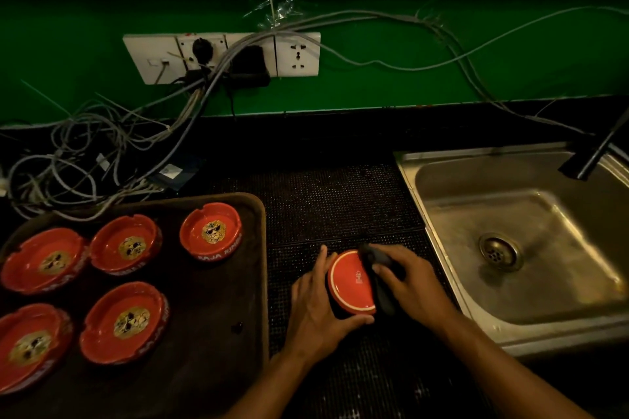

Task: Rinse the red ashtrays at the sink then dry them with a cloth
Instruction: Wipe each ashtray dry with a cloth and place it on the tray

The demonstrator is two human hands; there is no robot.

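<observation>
Between both hands, the upturned round red ashtray (350, 282) sits clasped by the left hand (315, 309); the right hand (408, 277) presses a dark cloth (377, 277) on it, steel sink (442, 248) just beyond.

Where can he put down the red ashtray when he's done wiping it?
The tray has bare room along its right side and near corner, beside the five ashtrays. The black mat is bare between tray and sink. Behind the tray is crowded with cables.
</observation>
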